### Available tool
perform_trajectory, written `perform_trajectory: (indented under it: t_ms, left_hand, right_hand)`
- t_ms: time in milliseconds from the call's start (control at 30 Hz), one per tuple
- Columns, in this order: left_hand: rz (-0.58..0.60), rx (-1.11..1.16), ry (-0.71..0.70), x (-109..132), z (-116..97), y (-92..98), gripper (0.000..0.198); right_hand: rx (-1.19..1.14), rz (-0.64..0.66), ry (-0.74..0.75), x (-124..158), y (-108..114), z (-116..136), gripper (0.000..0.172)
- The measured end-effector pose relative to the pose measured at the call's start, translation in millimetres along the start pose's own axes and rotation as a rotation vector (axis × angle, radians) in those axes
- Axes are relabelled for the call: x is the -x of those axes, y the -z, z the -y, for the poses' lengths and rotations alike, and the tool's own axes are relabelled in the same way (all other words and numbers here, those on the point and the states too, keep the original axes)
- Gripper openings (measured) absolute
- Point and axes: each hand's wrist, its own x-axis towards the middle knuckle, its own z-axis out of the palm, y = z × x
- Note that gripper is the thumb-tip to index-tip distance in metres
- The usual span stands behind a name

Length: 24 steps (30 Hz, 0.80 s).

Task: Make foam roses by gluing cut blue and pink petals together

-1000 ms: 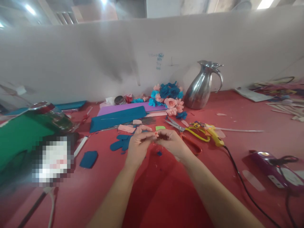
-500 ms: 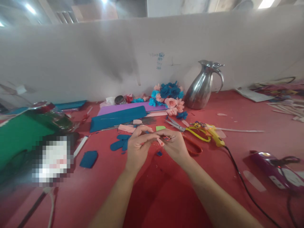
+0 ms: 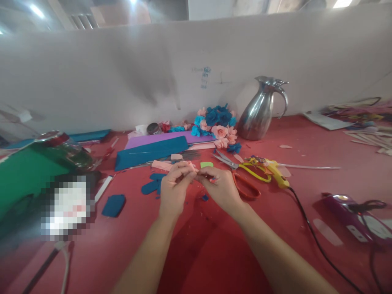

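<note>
A small piece of rolled pink paper [image 3: 190, 165] shows at the fingertips of my left hand [image 3: 174, 188], which is closed on it. My right hand [image 3: 221, 187] is pinched shut with its fingertips meeting the left ones; what lies between them is too small to make out. Behind my left hand are pink paper strips [image 3: 161, 165] and blue paper petals [image 3: 150, 187]. A light green paper piece [image 3: 207, 164] lies just beyond my right fingers. Close to that hand are scissors with orange and yellow handles [image 3: 246, 187].
A yellow glue gun [image 3: 279, 176] with a black cord lies to the right, near a purple power strip [image 3: 346, 216]. A bunch of paper flowers [image 3: 219, 122] and a steel jug [image 3: 257, 114] stand at the back. Blue sheets [image 3: 153, 152] and a glass jar [image 3: 65, 149] are leftward.
The rolled pink paper has gone from pointing down between both hands to sitting up at my left fingertips. Both hands have turned slightly, and the left has shifted a little left.
</note>
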Motion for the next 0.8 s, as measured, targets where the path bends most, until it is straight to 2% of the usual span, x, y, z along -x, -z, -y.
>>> perform_trajectory:
  t_ms: [233, 500, 800]
  left_hand:
    - [0.002, -0.011, 0.017, -1, -2, -0.4, 0.02]
    - [0.005, 0.011, 0.16, -1, 5, -1.4, 0.011]
    - [-0.033, 0.019, 0.178, -2, 5, -2.2, 0.011]
  right_hand:
    - [0.053, 0.048, 0.016, 0, 2, 4, 0.021]
    - [0.114, 0.018, -0.02, 0, 0, 1, 0.019]
    - [0.163, 0.057, -0.047, 1, -1, -6, 0.021]
